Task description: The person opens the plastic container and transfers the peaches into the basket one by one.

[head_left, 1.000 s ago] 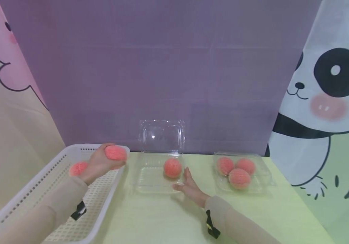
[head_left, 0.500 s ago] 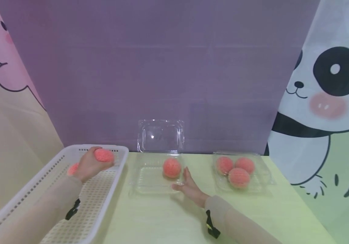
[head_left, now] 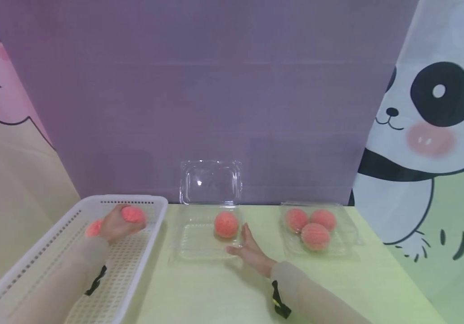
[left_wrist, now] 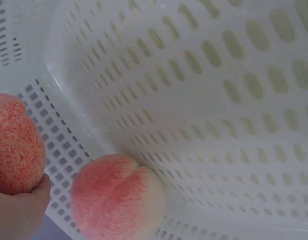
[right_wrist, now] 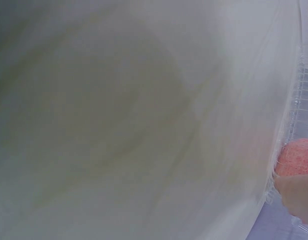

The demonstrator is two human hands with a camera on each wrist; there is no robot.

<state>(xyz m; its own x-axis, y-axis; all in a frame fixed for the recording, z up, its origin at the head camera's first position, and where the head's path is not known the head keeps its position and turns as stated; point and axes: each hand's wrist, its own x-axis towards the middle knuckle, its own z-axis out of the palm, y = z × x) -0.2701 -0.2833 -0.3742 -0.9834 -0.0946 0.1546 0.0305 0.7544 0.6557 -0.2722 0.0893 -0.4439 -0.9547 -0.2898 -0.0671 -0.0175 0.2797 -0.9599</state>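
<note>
A: Since half a second ago, the left hand [head_left: 114, 226] has dropped slightly within the basket [head_left: 138, 198], its peach [head_left: 133, 214] going down with it. The right hand [head_left: 253, 253] seems to stay put.

B: Is the left one grasping that peach?

A: Yes, gripping it. The right is empty, fingers extended and thumb apart, at the near right corner of the open box [head_left: 194, 234] on the bench [head_left: 199, 292]; I can't tell whether it touches.

B: How does the held peach lie from there?

A: Left of the open box, with the basket's right rim between. It's nearly round, with no clear long axis.

B: And inside the box?

A: One boxed peach [head_left: 226, 224], beside the right hand; the bare half faces the basket. The loose peach [left_wrist: 119, 195] in the basket lies nearer the left hand.
</note>
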